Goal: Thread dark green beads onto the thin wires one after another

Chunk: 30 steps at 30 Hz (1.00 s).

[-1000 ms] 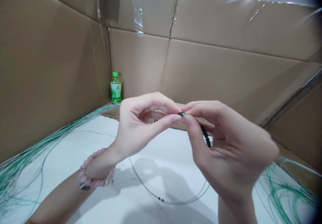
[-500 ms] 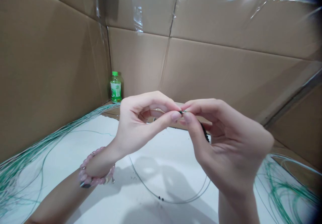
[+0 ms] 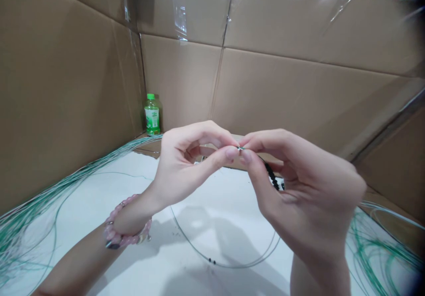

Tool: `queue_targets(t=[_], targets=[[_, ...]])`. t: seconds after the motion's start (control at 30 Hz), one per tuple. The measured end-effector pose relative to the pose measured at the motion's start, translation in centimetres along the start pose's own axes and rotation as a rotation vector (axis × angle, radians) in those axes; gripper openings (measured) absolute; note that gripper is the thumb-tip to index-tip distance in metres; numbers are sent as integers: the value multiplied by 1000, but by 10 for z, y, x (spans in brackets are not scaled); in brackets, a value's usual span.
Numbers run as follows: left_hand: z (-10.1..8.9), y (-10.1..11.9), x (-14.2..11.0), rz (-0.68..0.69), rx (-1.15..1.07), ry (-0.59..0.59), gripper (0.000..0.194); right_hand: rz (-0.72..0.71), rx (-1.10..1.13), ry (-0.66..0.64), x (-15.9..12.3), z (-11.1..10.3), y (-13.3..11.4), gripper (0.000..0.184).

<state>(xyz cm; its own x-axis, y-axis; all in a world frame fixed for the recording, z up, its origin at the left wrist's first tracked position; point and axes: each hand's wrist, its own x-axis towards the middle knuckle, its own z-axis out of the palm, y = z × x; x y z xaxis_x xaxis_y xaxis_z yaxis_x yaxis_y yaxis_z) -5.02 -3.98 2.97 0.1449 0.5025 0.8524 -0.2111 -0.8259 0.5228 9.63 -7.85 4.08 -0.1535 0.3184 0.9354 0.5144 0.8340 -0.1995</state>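
At frame centre, the left hand point(image 3: 177, 174) and right hand point(image 3: 308, 189) pinch a small green-and-silver piece point(image 3: 240, 148), fingertips nearly meeting. Black beads point(image 3: 272, 177) are strung beside the right palm; two small beads point(image 3: 214, 262) sit on a wire loop point(image 3: 235, 267) lower centre. Fingertip work appears unfinished; the amount left cannot be told.

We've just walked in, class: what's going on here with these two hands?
A person's left hand and right hand meet fingertip to fingertip, pinching a tiny bit of green thread above a white table. A bumpy black strand shows behind the right thumb. Below the hands curves a thin cord with two small black beads. Loose green strands lie at both sides, and a green bottle stands in the corner.
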Motion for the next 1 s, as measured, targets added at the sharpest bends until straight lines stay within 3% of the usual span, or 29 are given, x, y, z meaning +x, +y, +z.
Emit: queue_targets(t=[0.27,0.5,0.7,0.83,1.0], targets=[[6,-4,-2,0,-28,96,5,10,-1,13,0,1,-2,19],[10,-12,-4,-170,-405,42,6,0,22,72,0,4,-2,22],[14,-9,-1,-342,-566,51,12,-13,-76,101,2,8,-8,18],[14,-11,-1,-319,-579,43,9,-36,-101,117,2,8,-8,19],[11,-15,-3,-217,-432,45,7,-30,-158,107,2,6,-9,17]])
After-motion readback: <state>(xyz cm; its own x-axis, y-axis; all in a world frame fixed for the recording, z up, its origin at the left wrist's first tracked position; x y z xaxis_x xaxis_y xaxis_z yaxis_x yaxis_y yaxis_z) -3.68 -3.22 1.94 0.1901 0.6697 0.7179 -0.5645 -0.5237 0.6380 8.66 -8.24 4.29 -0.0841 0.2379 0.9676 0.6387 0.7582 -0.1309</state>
